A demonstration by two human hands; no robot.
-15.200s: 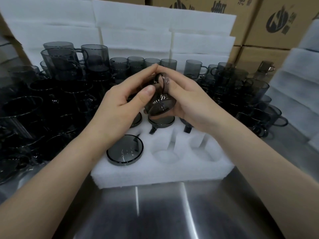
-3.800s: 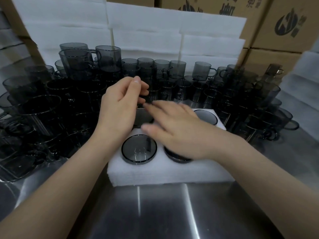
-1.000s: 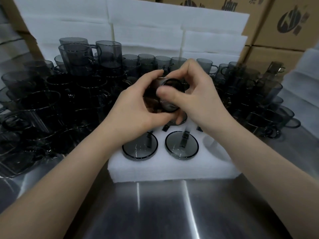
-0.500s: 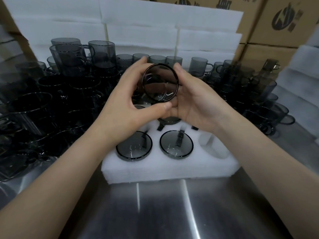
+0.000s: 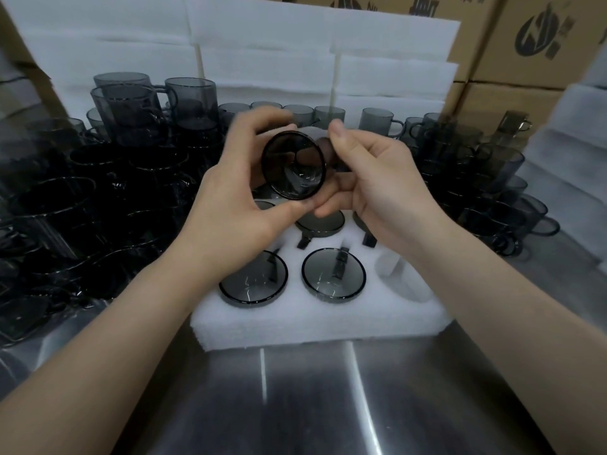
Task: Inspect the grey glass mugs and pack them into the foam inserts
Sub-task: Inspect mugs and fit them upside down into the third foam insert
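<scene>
Grey glass mug gripped by my left hand and right hand; I'd turn it slowly, checking rim and handle for chips.

Loose mugs stand left, behind and right of the foam insert.
</scene>
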